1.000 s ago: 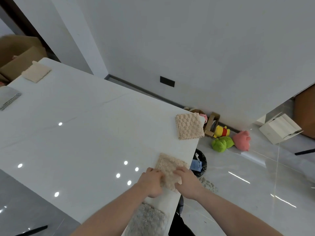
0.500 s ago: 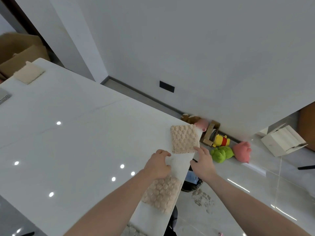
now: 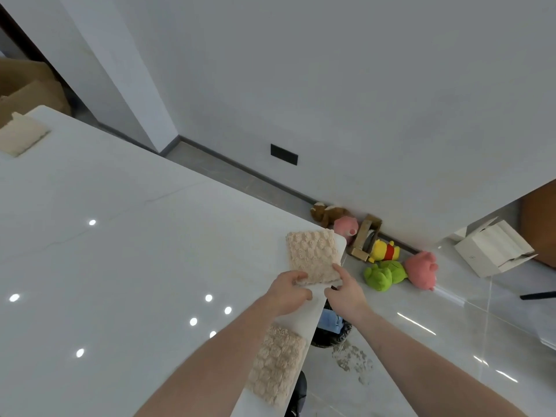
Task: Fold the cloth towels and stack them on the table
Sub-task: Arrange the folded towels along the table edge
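Under both forearms runs the table (image 3: 126, 266), a broad, glossy white slab with a rounded corner, and every towel on it sits close to the right-hand edge, within easy reach. Just beyond the fingers lies the far towel (image 3: 313, 255), a folded beige square of bobbly, bubble-textured pile, thick and soft, squared into the table corner; it looks like the base of a stack. Behind the grip, under the left forearm, rests the near towel (image 3: 276, 368), same fabric, folded and partly hidden by the arm, apart from the first. The left hand (image 3: 287, 291) curls its fingertips over the far towel's near edge and grips it there, thumb tucked below. The right hand (image 3: 346, 291) touches the near right corner with a straight index finger, the other fingers loose, holding nothing; probably it steadies the corner for a lift or shift.
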A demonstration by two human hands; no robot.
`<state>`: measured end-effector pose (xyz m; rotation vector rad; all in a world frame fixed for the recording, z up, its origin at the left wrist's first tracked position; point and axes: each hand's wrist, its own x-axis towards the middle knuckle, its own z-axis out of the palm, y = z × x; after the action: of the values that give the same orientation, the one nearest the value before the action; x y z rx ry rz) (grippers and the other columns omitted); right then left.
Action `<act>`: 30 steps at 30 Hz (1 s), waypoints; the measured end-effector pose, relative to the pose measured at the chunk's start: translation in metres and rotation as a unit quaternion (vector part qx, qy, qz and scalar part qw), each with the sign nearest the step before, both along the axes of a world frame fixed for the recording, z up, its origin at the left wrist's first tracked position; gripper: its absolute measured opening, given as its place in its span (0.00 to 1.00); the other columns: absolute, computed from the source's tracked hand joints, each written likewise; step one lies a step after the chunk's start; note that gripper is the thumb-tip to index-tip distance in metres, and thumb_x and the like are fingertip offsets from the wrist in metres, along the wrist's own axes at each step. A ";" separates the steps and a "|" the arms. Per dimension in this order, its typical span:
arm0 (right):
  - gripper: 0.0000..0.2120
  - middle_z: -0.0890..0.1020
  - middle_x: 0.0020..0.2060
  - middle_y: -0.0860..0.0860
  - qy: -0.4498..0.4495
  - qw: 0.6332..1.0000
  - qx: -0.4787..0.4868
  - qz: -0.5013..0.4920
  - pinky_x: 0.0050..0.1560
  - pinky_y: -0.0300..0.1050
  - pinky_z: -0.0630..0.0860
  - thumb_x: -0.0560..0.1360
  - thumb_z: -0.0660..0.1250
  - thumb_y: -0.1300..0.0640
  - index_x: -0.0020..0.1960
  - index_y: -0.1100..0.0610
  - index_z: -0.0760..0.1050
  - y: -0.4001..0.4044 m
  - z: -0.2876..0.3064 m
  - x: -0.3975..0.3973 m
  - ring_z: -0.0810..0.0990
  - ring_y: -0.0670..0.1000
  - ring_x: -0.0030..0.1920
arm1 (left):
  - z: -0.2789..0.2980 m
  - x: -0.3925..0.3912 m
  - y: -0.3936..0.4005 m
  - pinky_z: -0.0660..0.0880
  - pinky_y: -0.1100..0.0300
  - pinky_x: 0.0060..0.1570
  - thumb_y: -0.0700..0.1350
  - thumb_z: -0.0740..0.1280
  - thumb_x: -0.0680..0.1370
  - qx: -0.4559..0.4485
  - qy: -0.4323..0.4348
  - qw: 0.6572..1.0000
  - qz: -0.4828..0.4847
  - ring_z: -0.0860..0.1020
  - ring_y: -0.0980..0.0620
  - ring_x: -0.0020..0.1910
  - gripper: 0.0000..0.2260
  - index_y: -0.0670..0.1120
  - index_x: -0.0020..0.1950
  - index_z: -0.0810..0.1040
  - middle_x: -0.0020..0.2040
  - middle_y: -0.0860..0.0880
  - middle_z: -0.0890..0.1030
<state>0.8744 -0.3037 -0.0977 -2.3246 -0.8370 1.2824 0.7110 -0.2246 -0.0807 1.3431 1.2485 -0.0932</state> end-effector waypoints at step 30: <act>0.39 0.45 0.83 0.49 -0.131 0.963 0.004 0.237 0.78 0.49 0.60 0.75 0.65 0.56 0.83 0.50 0.53 0.002 0.006 -0.026 0.49 0.55 0.83 | 0.011 -0.046 0.013 0.63 0.54 0.75 0.45 0.66 0.77 0.158 0.085 0.970 -0.163 0.62 0.48 0.79 0.33 0.52 0.81 0.60 0.82 0.52 0.58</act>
<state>0.8488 -0.3018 -0.0921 -2.4049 -1.5586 1.1409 0.6645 -0.2111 -0.0699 1.8440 1.2085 -0.2542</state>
